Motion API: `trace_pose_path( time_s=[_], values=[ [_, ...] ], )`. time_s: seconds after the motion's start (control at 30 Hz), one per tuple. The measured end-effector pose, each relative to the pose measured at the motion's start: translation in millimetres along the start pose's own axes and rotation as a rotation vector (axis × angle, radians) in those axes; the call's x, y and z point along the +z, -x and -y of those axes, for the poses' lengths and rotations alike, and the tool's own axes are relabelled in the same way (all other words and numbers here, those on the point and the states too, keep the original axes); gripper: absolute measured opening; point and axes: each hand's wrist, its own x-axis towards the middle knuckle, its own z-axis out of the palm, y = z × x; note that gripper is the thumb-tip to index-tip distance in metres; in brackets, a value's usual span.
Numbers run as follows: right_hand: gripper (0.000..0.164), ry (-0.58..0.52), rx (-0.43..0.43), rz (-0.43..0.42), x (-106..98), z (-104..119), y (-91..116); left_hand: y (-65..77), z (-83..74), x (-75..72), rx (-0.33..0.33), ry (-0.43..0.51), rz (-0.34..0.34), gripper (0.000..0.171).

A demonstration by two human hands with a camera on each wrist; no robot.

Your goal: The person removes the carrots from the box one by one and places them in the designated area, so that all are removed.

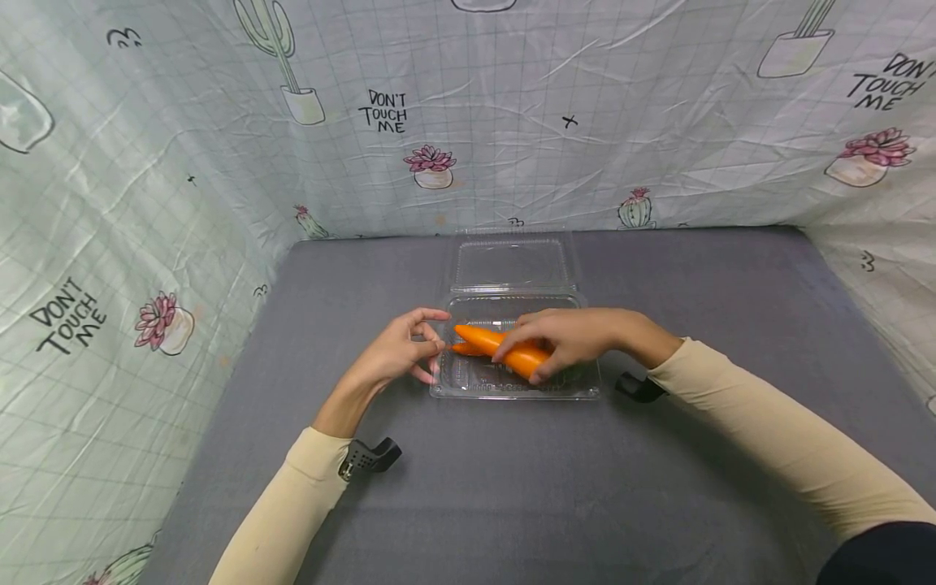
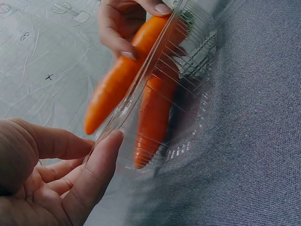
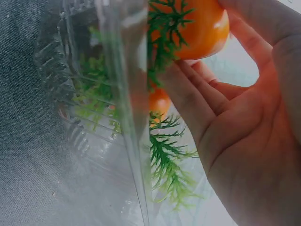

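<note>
A clear plastic container (image 1: pixel 468 395) lies on the table with its hinged lid (image 1: pixel 512 264) folded back. My left hand (image 1: pixel 398 349) pinches the container's left rim between thumb and index finger. From above, my right hand (image 1: pixel 574 337) grips the thick end of an orange carrot (image 1: pixel 480 336), whose tip points left over the container's rim. Below it a second carrot (image 2: pixel 153 117) rests inside the container, seen through the clear wall in the left wrist view. Green leafy tops (image 3: pixel 167 155) show by the right hand in the right wrist view; the palm partly hides the carrots in the head view.
A grey cloth covers the table (image 1: pixel 497 487). White printed fabric (image 1: pixel 497 146) hangs behind and at both sides. Dark wrist devices (image 1: pixel 373 457) are strapped near both sleeves. A dark round shape (image 1: pixel 881 556) sits at the lower right corner.
</note>
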Motion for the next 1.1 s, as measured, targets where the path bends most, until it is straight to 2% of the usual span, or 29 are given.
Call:
trace_pose_path(
  time_s=[0.23,0.6,1.1],
  values=[
    [0.054,-0.115,-0.044,-0.060,-3,-3,4,-0.4,0.8,-0.1,-0.001,0.000,-0.003,0.049],
    [0.058,-0.333,-0.014,-0.149,-12,1,12,-0.7,0.7,-0.8,0.005,-0.008,0.000,0.052],
    [0.060,-0.484,-0.070,-0.248,-22,1,24,-0.1,-0.8,-0.5,0.005,-0.018,-0.001,0.052]
  ],
)
